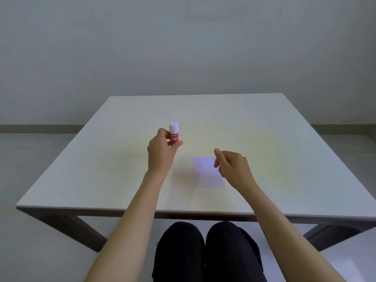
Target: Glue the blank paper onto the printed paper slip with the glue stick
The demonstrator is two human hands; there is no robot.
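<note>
Left hand [160,148] pinching upright glue stick [174,133], frame centre; right hand [232,164] loosely curled over paper [205,174], seemingly empty.

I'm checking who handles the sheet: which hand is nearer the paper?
Right. The right hand hovers over the paper's right edge; the left hand is off to its left, holding the glue stick.

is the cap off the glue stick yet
No, the white cap sits on top of the red glue stick, which the left hand holds upright above the table.
</note>
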